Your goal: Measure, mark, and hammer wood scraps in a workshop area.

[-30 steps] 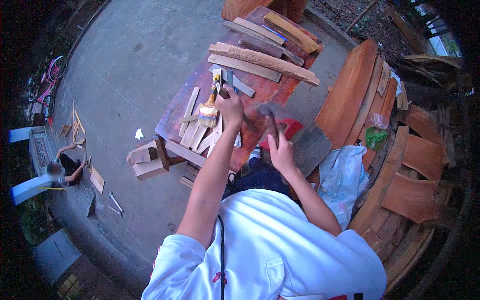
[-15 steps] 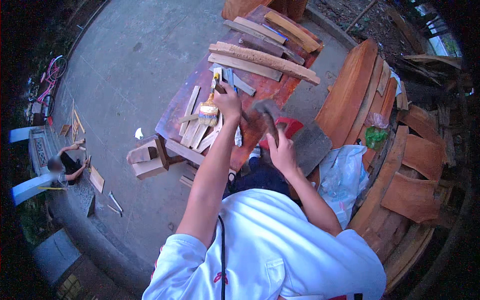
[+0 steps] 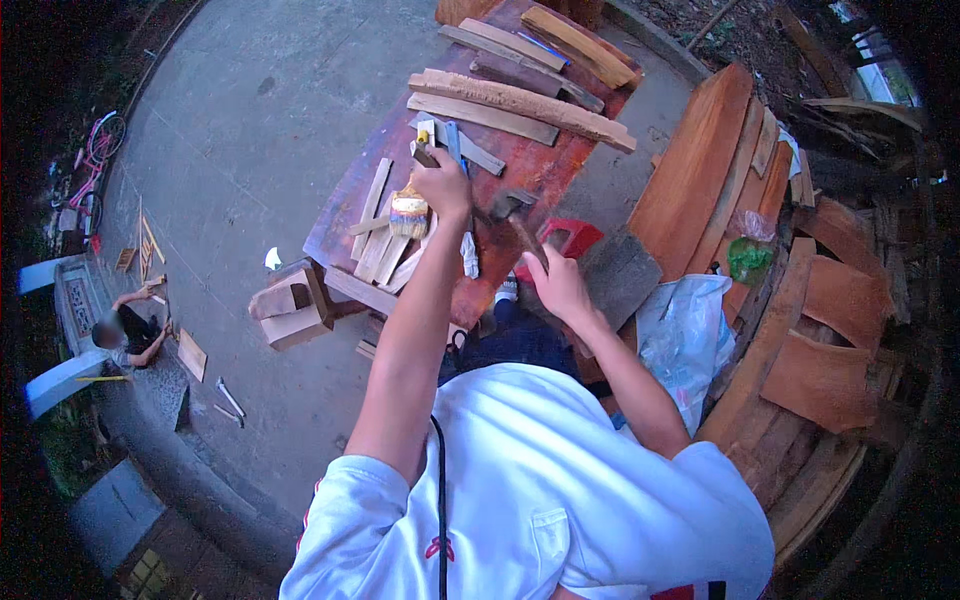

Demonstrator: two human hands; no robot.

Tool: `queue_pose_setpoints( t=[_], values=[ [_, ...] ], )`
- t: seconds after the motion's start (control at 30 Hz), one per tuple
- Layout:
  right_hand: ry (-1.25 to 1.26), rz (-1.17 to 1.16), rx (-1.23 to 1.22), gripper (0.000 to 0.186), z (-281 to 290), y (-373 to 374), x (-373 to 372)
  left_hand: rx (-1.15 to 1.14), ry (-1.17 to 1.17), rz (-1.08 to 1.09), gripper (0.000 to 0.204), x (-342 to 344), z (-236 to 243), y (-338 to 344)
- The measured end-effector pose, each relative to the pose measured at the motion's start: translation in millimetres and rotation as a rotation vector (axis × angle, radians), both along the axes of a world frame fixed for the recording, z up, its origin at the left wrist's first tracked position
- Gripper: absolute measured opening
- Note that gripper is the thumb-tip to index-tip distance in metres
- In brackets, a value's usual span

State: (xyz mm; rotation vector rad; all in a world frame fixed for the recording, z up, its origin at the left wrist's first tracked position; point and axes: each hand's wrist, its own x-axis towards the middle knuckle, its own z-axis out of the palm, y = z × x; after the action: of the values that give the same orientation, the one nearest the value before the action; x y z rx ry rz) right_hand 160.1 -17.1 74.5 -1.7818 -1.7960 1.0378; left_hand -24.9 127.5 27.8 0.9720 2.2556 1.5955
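My left hand (image 3: 442, 187) is closed around a dark stick-like tool (image 3: 426, 155), whose exact kind I cannot make out. One end shows above my fist. My right hand (image 3: 560, 290) grips the wooden handle of a hammer (image 3: 522, 235). Its dark metal head is close to the right of my left fist; contact with the tool cannot be made out. Beside the left wrist lies a wide paintbrush (image 3: 409, 214) with pale bristles, on several narrow wood strips (image 3: 372, 255). All this is over a reddish-brown worktable (image 3: 340, 215).
Long boards (image 3: 520, 100) lie across the table's far part. A red object (image 3: 572, 240) sits by my right hand. On the right are wood slabs (image 3: 690, 190) and a plastic bag (image 3: 680, 335). A wooden block (image 3: 290, 308) stands left; another person (image 3: 135, 335) sits far left.
The hammer head, blurred before, has shifted slightly left and now shows more sharply near my left fist. Both hands keep their grips. The whole view has shifted slightly.
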Motion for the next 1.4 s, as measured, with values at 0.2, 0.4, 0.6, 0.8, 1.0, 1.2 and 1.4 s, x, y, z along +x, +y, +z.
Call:
queue_pose_setpoints(
  t=[0.2,0.4,0.6,0.8,1.0,1.2,1.4],
  values=[
    [0.151,-0.16,0.174,0.035,5.4,-6.4,-8.3,-0.012,-0.036,0.032,0.043,-1.0,3.7,4.6],
    [0.092,-0.119,0.08,0.039,9.8,1.3,-12.7,-0.029,-0.026,0.05,0.046,-6.6,-1.3,6.3],
    [0.029,-0.029,-0.053,0.037,-7.8,-0.8,-5.2,-0.056,-0.051,0.071,0.04,-11.2,-4.6,5.2],
    [0.158,-0.154,0.132,0.038,5.2,-5.0,-11.6,-0.055,-0.11,0.119,0.043,-13.0,-7.6,6.7],
    [0.12,-0.115,0.148,0.035,21.5,2.5,-17.8,-0.042,-0.112,0.098,0.049,-9.1,1.9,5.6],
    [-0.055,0.006,0.014,0.033,-2.5,0.7,-8.3,-0.093,-0.009,0.096,0.041,-13.7,-6.7,1.5],
    [0.086,-0.177,0.128,0.038,-5.8,-4.3,-16.3,-0.07,-0.058,0.078,0.04,-10.0,2.2,0.5]
  ],
)
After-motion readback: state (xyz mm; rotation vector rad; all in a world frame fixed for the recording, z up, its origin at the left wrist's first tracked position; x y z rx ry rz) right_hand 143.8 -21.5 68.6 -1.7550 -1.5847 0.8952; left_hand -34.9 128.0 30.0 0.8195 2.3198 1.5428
